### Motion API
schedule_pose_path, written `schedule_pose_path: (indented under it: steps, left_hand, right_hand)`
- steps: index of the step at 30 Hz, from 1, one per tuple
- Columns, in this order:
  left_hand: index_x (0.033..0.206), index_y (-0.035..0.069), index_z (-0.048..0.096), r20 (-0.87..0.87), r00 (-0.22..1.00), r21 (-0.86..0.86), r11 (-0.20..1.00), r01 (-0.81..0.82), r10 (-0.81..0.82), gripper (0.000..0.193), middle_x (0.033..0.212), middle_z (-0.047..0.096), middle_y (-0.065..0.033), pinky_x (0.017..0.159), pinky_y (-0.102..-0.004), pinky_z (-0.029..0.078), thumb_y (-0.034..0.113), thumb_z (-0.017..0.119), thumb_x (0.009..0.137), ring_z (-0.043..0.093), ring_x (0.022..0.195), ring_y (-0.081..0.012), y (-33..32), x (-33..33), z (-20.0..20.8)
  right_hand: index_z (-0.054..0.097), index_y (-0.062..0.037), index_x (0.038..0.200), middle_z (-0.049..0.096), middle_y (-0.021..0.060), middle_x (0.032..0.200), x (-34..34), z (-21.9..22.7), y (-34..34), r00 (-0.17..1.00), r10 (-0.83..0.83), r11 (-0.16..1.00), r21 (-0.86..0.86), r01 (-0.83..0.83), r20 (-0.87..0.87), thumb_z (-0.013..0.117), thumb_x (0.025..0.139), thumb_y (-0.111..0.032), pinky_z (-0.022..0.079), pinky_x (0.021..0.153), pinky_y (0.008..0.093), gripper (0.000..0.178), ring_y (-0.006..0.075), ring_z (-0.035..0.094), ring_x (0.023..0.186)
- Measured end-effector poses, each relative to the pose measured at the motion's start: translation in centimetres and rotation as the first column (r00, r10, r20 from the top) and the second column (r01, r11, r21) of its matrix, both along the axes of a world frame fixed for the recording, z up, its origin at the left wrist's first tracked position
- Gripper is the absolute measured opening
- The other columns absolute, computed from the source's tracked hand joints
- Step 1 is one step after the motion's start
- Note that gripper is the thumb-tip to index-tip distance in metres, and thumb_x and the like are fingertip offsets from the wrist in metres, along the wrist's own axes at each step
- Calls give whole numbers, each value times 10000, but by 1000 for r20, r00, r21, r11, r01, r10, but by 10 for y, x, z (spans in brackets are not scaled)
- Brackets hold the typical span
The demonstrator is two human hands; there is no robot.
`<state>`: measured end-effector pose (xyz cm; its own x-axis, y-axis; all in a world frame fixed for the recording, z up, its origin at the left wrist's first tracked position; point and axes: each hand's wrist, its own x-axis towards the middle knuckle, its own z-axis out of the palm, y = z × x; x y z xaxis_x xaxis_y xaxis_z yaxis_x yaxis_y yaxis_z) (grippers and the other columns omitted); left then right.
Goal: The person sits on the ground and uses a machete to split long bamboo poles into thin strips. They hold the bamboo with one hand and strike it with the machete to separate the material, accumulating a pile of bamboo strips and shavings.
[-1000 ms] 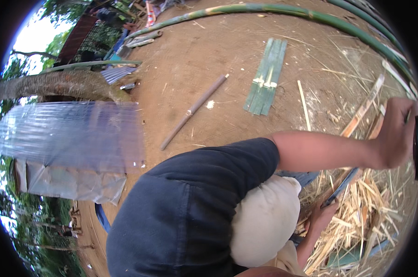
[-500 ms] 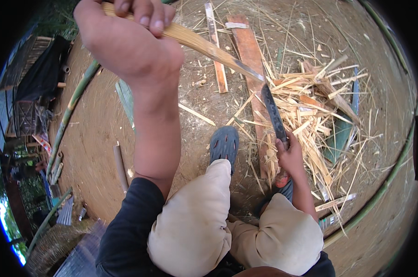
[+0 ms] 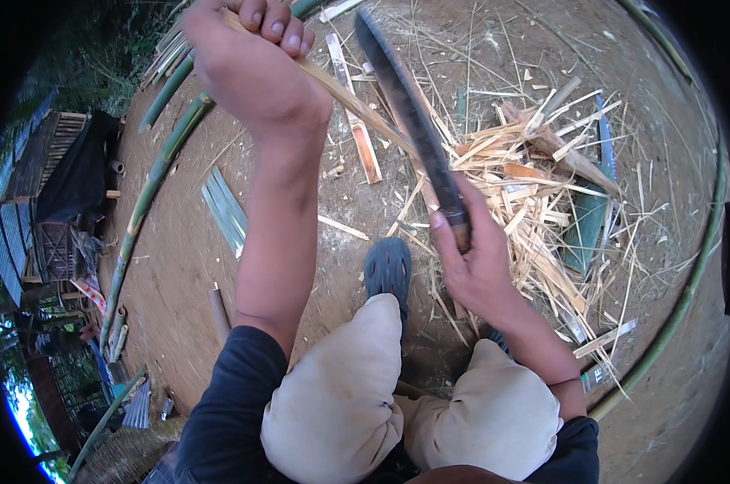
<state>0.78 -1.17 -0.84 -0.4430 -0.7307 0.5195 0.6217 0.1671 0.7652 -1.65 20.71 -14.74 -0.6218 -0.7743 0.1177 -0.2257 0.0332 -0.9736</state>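
Note:
Up high at the left, my left hand (image 3: 256,60) is closed around a pale bamboo strip (image 3: 353,101), which slants down to the right over the ground. My right hand (image 3: 478,258) grips the short handle of a machete (image 3: 409,101). Its dark blade points up and to the left, passing in front of the strip near the strip's lower end. Whether blade and strip touch, I cannot tell. Below them is my foot in a dark grey clog (image 3: 387,270).
Pale shavings (image 3: 534,218) lie heaped at the right around a rough piece of wood (image 3: 571,157). A narrow slat (image 3: 355,121) rests on the dirt ahead. Split green bamboo (image 3: 224,210) and a long bamboo pole (image 3: 151,198) lie left; another pole (image 3: 688,298) curves along the right.
My right hand has risen and moved left, lifting the machete from the strip's far end to a higher position across it. My left hand has shifted slightly right, still holding the strip.

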Motion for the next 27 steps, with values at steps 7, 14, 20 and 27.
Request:
schedule_pose_path:
  steps: [7,14,20,27]
  left_hand:
    - [770,113,378,-35,972,-51,971,-234,233,289,684,367,-8,526,-271,323,336,353,952,338,564,-112,23,-10,-8]
    - [784,117,377,-59,913,-61,912,-406,403,292,685,362,-5,507,-255,318,349,352,960,335,559,-108,39,-11,-9]
    - [782,123,369,-110,952,-28,957,-290,285,295,689,359,-3,478,-245,308,358,347,960,317,539,-102,44,-1,-15]
    - [782,113,359,-92,941,-7,945,-328,326,314,714,363,-8,488,-251,313,370,336,961,329,567,-102,46,-4,-16]
  right_hand:
    - [469,35,1332,593,119,847,5,22,-6,992,-96,971,-225,76,-79,607,924,-70,483,582,318,443,156,572,597]
    - [524,16,996,598,232,711,-13,-60,-24,978,16,972,232,34,-209,533,963,-173,470,603,482,192,434,607,641]
    - [549,18,937,549,147,591,-11,-8,-12,1000,27,978,209,-28,8,523,990,-212,425,510,375,237,291,533,488]
    - [525,15,895,590,178,623,9,-41,-25,943,-118,992,-70,101,-310,543,962,-143,443,488,428,173,331,583,482]
